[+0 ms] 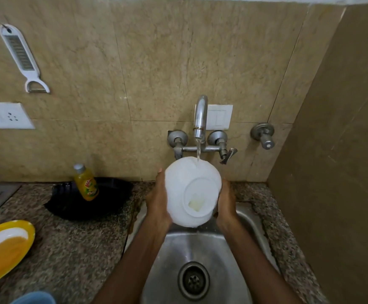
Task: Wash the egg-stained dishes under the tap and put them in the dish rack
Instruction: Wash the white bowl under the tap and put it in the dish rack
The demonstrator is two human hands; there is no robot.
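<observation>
Head view: left hand [158, 201], right hand [226, 200] hold white bowl [189, 183] over sink [174, 251] in granite counter [80, 249].

Beige marbled wall tiles [156, 62] back a speckled granite counter [80, 249], with a white socket [7, 116] at left.

The bowl [187, 187] is white, the plate [30, 232] yellow, the bottle [86, 185] orange-yellow, the rack [112, 194] black, the counter [69, 260] speckled.
</observation>
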